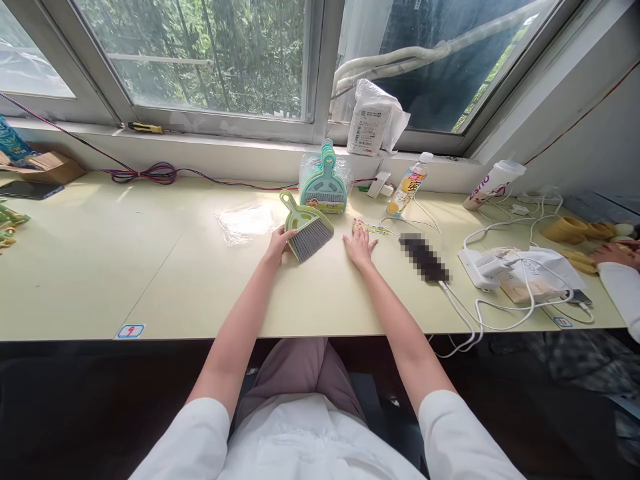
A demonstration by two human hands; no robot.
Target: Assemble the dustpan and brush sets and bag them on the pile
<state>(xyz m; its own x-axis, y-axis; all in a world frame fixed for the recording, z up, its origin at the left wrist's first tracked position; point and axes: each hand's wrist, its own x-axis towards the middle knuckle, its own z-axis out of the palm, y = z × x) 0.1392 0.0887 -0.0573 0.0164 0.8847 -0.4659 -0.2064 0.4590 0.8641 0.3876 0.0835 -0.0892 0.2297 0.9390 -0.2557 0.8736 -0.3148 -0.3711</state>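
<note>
My left hand (280, 243) grips the left edge of a small yellow-green dustpan and brush set (309, 225), tilted, with its grey bristles facing me. My right hand (359, 247) lies on the table with its fingers spread. Its fingertips touch or nearly touch a narrow printed label strip (371, 227). Behind the dustpan set stands a stack of similar mint-green dustpan and brush sets (326, 179) in clear plastic wrap. A crumpled clear plastic bag (245, 223) lies left of my left hand.
To the right are a drink bottle (410, 184), a blurred-out dark phone (425, 257), white cables and a power strip (480, 268), and a white cup (494, 185). Another person's hand (616, 254) rests at the far right. A bundled cable (155, 173) runs along the wall.
</note>
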